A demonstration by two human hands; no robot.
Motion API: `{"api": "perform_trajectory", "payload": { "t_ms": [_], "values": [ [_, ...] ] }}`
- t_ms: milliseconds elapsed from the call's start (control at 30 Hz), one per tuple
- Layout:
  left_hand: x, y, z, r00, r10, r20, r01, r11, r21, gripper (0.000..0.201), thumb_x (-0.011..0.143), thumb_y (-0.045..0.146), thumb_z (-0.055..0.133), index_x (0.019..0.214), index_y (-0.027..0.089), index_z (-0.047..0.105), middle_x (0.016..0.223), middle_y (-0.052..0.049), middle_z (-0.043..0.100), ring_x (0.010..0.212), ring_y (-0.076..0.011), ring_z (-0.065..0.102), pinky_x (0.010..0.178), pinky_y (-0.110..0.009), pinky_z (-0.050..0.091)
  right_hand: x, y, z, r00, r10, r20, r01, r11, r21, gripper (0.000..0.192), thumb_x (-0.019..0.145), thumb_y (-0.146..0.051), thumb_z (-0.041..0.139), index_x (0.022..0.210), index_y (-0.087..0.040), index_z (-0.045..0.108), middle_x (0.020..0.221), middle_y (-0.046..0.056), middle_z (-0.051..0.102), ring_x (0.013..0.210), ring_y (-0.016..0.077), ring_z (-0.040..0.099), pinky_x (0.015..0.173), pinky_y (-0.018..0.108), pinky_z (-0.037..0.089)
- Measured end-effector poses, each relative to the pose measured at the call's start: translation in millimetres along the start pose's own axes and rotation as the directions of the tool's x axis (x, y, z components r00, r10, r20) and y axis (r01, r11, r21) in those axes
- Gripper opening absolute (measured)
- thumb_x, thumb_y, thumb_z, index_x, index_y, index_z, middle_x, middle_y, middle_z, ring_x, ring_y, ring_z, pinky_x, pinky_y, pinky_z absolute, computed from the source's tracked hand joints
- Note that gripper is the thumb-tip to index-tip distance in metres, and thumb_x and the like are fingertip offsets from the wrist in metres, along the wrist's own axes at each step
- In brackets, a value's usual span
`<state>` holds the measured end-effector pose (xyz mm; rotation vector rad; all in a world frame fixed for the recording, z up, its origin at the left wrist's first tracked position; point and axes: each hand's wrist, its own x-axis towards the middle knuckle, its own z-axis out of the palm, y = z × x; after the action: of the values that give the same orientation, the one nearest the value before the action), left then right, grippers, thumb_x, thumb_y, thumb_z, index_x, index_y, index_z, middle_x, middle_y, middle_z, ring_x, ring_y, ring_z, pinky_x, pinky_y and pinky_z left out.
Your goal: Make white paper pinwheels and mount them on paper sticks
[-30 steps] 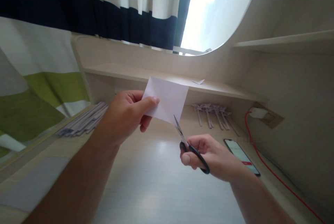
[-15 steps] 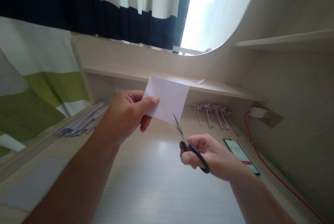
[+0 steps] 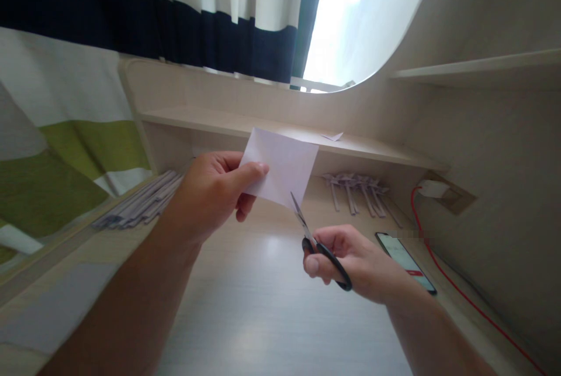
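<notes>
Left hand (image 3: 210, 197) pinching paper (image 3: 280, 168) at left edge, held above desk (image 3: 263, 306); right hand (image 3: 350, 262) closed on scissors (image 3: 315, 241), blades at paper's near right corner; cut barely begun, sheet looks whole; finished paper pieces (image 3: 355, 189) far right under shelf; nearly unchanged from half second earlier

Matt white paper (image 3: 284, 168), shiny metal-bladed scissors (image 3: 318, 244) with black plastic handles, over a smooth pale wood-grain desk (image 3: 272, 317).
</notes>
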<state>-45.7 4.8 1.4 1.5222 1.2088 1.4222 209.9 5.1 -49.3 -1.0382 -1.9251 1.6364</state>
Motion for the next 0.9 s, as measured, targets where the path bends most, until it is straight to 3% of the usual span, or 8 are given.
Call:
{"api": "perform_trajectory", "payload": {
  "t_ms": [400,900],
  "values": [
    [1.6,0.6,-2.1,0.999,-0.036,0.035,0.032,0.994,0.103,0.043,0.088,0.039,0.069,0.050,0.019,0.061,0.045,0.000,0.056,0.041,-0.0097,0.048,0.041,-0.021,0.037,0.1,-0.9,-0.5,0.999,0.021,-0.030,-0.022,1.000,-0.020,0.035,0.084,-0.044,0.084,0.075,-0.015,0.067,0.065,-0.002,0.054,0.061,0.0106,0.043,0.054,0.024,0.031],
    [3.6,-0.9,-1.5,0.996,-0.050,0.075,0.047,0.998,0.044,0.044,0.089,0.036,0.066,0.049,0.019,0.059,0.044,0.000,0.055,0.040,-0.0093,0.046,0.041,-0.022,0.035,-0.5,-2.0,1.5,0.996,0.064,-0.062,-0.064,0.998,-0.007,0.038,0.081,-0.046,0.087,0.073,-0.014,0.068,0.062,-0.001,0.060,0.056,0.0087,0.048,0.050,0.021,0.032]
  ]
}}
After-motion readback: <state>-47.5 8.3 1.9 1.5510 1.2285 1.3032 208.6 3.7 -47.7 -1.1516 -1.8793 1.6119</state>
